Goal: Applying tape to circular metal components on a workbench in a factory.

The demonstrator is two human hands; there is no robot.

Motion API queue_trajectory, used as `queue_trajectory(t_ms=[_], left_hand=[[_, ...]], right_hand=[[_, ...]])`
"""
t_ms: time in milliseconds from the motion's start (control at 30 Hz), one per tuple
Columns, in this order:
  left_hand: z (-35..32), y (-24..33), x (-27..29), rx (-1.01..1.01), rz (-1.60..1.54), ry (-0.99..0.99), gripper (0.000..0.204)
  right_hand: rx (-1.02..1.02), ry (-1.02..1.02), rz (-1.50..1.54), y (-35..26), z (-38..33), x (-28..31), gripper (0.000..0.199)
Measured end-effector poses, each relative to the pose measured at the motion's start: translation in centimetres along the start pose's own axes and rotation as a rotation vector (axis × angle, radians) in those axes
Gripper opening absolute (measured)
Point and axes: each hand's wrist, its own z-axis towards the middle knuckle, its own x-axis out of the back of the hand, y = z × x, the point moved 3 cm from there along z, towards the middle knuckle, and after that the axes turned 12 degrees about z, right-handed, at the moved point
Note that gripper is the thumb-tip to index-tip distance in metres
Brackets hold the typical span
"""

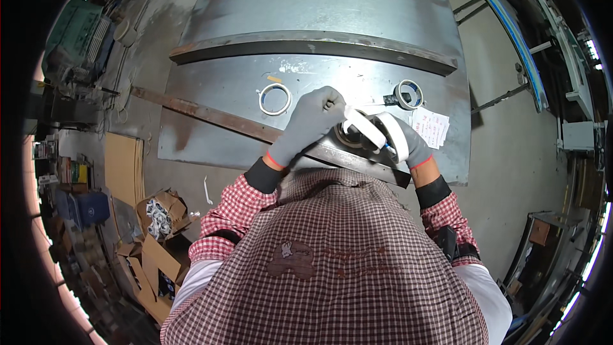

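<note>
My left hand [311, 121], in a grey glove, pinches the free end of a white tape strip [361, 124] and holds it stretched. My right hand [412, 144], also gloved, grips the white tape roll [394, 133] the strip comes from. Both hands are over a round metal part [351, 135] that sits on a long steel bar [236, 124] on the grey metal sheet [211, 89]. My checked apron and sleeves fill the lower part of the view.
A second tape roll [275, 99] lies flat on the sheet left of my hands. A third roll [408, 94] lies to the right, beside a white paper note [431, 126]. A curved steel strip [313, 46] crosses the sheet further back. Open cardboard boxes [159, 217] sit on the floor at left.
</note>
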Motion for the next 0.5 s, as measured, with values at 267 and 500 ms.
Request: queue_trajectory(t_ms=[267, 500], left_hand=[[-1.4, 0.2, 0.2, 0.045, -0.283, 0.143, 0.023], [-2.0, 1.1, -3.0, -0.040, -0.101, -0.067, 0.021]], right_hand=[[-0.048, 0.321, 0.441, 3.1, 0.9, -1.3, 0.050], [0.041, 0.408, -0.333, 1.2, 0.9, -3.6, 0.034]])
